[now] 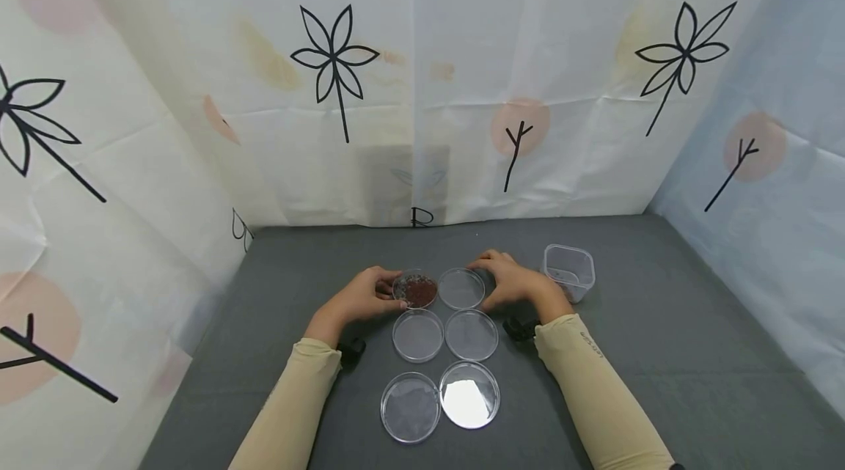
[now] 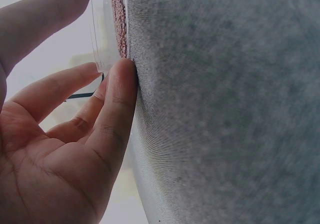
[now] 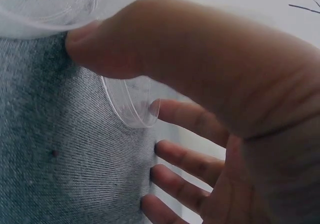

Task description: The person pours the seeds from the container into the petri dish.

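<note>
A clear petri dish (image 1: 422, 292) of reddish-brown granules lies at the back left of a group of dishes. My left hand (image 1: 367, 295) holds its left side, thumb at the near edge and fingers behind. In the left wrist view, the fingertips meet the wall of the dish (image 2: 119, 26) low over the cloth. At the back right of the group, an empty petri dish (image 1: 461, 289) has my right hand (image 1: 511, 281) around its right side. The right wrist view has the index fingertip at that dish's rim (image 3: 135, 104), the thumb overlapping it and the other fingers spread.
Two petri dishes (image 1: 418, 336) (image 1: 472, 334) form the middle row. Two more, a left one (image 1: 410, 408) and a right one (image 1: 469, 394) reflecting light, lie nearest me. A clear plastic tub (image 1: 569, 272) stands beyond my right wrist. Patterned curtains (image 1: 449, 89) border the grey tabletop (image 1: 317, 250).
</note>
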A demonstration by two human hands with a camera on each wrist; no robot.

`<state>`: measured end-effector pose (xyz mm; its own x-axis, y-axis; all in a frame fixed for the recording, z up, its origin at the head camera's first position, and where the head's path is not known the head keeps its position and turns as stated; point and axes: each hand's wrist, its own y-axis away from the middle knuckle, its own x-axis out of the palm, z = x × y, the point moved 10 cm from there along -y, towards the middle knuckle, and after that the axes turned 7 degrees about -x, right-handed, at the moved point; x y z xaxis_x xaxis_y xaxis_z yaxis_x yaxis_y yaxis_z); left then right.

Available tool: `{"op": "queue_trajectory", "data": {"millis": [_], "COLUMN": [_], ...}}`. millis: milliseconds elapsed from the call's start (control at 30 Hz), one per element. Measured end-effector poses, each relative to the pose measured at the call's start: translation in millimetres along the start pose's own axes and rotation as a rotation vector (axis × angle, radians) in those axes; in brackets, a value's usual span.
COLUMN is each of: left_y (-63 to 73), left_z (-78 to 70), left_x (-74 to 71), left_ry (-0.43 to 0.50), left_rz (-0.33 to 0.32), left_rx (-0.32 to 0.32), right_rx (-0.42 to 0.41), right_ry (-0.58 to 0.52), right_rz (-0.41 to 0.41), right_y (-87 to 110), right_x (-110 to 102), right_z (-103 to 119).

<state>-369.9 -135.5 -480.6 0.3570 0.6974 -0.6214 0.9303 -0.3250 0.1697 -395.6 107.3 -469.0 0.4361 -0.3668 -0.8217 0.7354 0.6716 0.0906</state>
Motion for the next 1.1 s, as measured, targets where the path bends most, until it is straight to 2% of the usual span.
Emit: {"op": "queue_trajectory", "data": {"millis": [200,400,533,833,967,1100], "left_y": [0.8,0.9,0.8,-0.3,0.3,1.4], "left_z": [0.7,1.6,2.0,2.6,2.1,0.8], "left_x": [-1.6,-0.9,-0.2,0.1,-0.7,0.0], "left_ry": [-0.001,-0.002,0.001,-0.004,-0.004,-0.005], "left_rz": [-0.001,0.005,0.006,0.002,0.003,0.006], "left_rx": [0.0,-0.012,-0.012,-0.003,-0.001,0.0], "right_rx": [0.013,-0.032,-0.069,-0.138,-0.161,-0.169], "right_ry": [-0.018,-0.043,-0.141,-0.494,-0.554,-0.566], "right_rz": [-0.021,-0.066,-0.139,-0.308,-0.344,-0.326], "right_y": [-1.5,0.2,3.4,11.9,12.2,10.7], "right_x": [0.6,-3.4,-13.6,-35.5,-37.4,-32.3], "right_z": [-2.4,-2.9,-1.6,7.3,11.5,11.6]}}
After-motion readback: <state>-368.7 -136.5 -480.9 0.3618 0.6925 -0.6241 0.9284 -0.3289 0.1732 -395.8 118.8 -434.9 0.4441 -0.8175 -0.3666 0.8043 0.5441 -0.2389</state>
